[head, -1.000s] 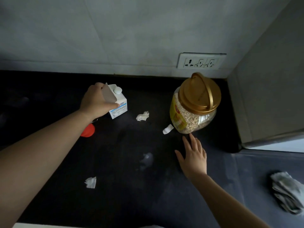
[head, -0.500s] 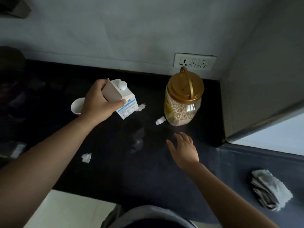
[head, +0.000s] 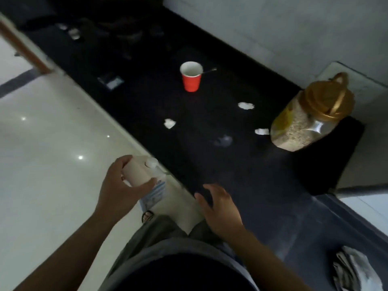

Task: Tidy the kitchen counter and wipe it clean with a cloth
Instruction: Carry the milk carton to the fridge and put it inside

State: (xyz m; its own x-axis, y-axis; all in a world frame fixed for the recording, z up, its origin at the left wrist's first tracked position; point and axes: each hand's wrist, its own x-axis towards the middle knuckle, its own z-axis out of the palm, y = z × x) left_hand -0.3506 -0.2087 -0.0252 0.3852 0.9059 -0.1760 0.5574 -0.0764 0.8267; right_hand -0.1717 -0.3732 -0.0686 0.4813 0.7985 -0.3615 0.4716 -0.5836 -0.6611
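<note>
Our left hand (head: 121, 185) is gripping 1 white carton (head: 147, 181), fingers wrapped around its top, holding it off the black desk (head: 210, 164) over the pale floor (head: 42, 143). Our right hand (head: 220, 208) is hovering loose and half-open by the desk's edge, holding nothing. On the desk we are seeing 1 red cup (head: 191, 78), 3 white paper scraps (head: 169, 123), 1 gold-lidded jar (head: 310, 116), and 1 folded cloth (head: 354, 269) lying far right.

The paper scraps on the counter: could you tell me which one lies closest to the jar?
The scrap right beside the jar, almost touching its base; the other two lie clearly apart from it.
</note>
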